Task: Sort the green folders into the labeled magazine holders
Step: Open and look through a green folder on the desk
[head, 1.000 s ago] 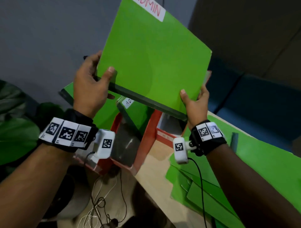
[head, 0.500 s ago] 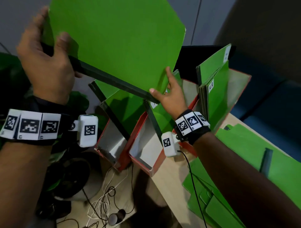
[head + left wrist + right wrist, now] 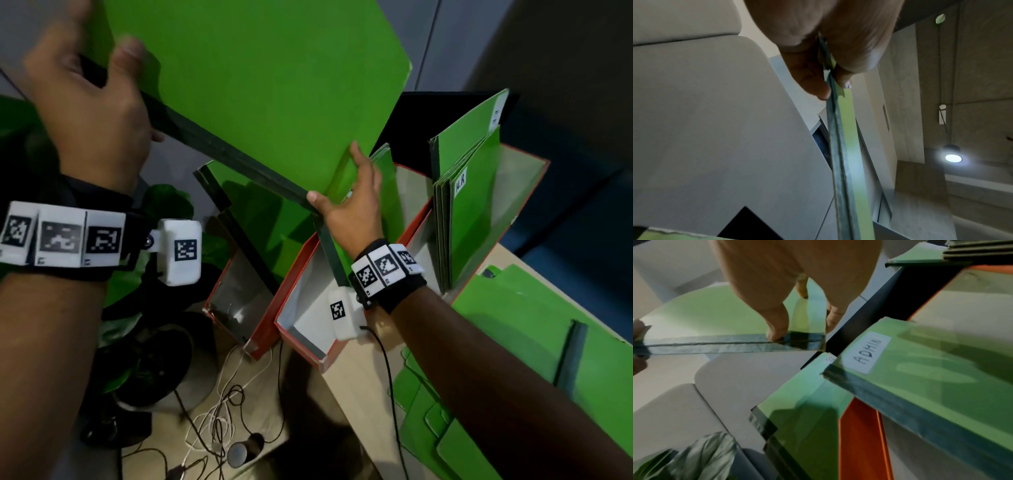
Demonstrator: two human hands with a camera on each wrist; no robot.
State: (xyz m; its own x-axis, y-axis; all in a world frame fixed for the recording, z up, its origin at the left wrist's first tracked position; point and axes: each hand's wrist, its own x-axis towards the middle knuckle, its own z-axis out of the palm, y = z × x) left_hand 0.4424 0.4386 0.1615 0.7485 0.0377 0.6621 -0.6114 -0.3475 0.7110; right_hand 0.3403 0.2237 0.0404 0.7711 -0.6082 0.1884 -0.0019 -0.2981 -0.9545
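Two hands. One folder held up. Three red holders. Folders in the holders: maybe five or more in the right one, edges too tight to count. Several loose folders on the table.

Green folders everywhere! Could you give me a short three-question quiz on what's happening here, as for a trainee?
1. True or false: both hands hold the raised green folder by its dark spine.
2. Which word is on the label of the folder seen in the right wrist view? A) ADMIN B) SALES C) LEGAL
3. Fill in: the folders in the right-hand magazine holder are marked ____.

Key: 1 true; 2 A; 3 H.R
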